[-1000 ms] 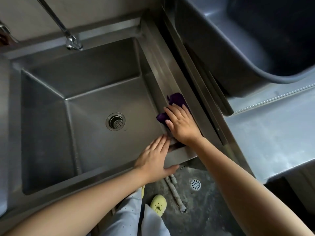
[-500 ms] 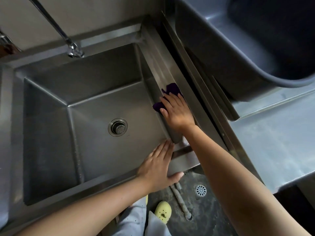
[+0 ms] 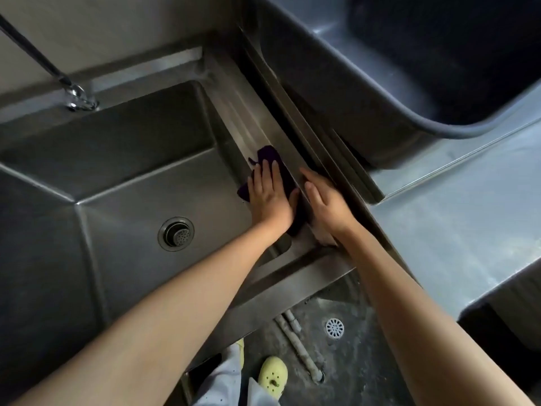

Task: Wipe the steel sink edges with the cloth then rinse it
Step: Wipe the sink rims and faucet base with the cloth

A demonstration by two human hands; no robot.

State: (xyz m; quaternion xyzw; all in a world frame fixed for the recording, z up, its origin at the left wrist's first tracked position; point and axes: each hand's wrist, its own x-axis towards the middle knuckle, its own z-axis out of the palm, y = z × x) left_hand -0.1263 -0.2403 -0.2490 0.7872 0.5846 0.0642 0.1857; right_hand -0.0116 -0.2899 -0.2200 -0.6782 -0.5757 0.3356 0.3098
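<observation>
A dark purple cloth (image 3: pixel 270 155) lies against the right inner wall of the steel sink (image 3: pixel 246 118), just below its right rim. My left hand (image 3: pixel 269 197) rests flat on the cloth with fingers together, pressing it to the steel. My right hand (image 3: pixel 328 203) lies flat and bare on the right rim next to the cloth, fingers pointing away from me. The lower part of the cloth is hidden under my left palm.
A faucet spout (image 3: pixel 77 99) hangs over the sink's back left, and the drain strainer (image 3: pixel 176 233) sits in the basin floor. A large dark tub (image 3: pixel 380 68) stands on the steel counter (image 3: pixel 453 215) to the right. Below are a floor drain (image 3: pixel 334 328) and my yellow shoe (image 3: pixel 272 376).
The cloth passed from my right hand to my left. My left hand left the front rim and came onto the cloth; my right hand shifted off onto the right rim.
</observation>
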